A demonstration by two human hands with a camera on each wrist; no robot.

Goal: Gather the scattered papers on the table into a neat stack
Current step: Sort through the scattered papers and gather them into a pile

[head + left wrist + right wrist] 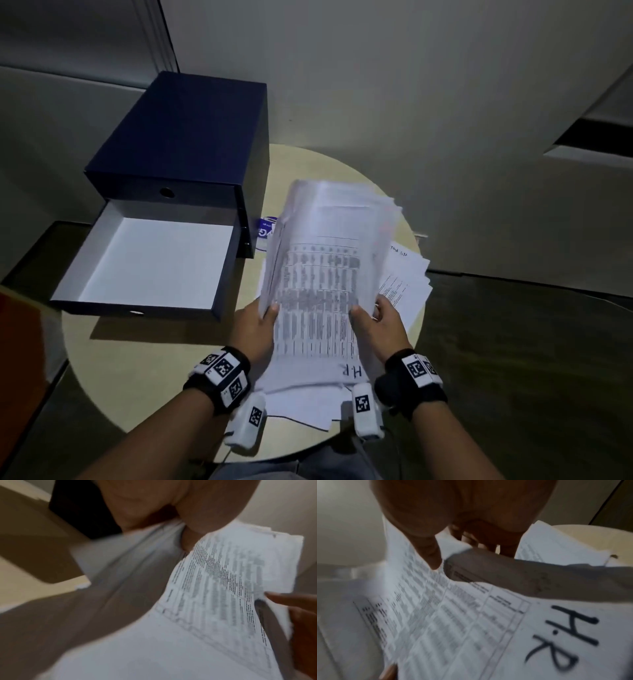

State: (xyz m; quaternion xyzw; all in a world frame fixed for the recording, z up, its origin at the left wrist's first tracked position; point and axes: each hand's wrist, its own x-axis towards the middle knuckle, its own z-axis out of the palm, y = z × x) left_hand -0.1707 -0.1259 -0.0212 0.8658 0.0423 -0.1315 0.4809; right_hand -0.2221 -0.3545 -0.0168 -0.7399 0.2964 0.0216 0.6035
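A thick bundle of printed papers (322, 260) is tilted up above the round table (144, 370), its top sheet a table of text marked "H.R" at the near edge. My left hand (257, 322) grips the bundle's left side, thumb on top. My right hand (383, 318) grips its right side, thumb on top and fingers beneath. In the right wrist view the thumb (433, 555) presses the top sheet (453, 615). In the left wrist view the papers (214, 588) fill the frame, blurred. More loose sheets (407, 281) lie fanned on the table under and to the right of the bundle.
A dark blue drawer box (185, 137) stands on the table's left, its white-lined drawer (150, 260) pulled open towards me. A small blue-and-white label (265, 228) lies between box and papers. Bare tabletop shows at the near left. A wall stands behind.
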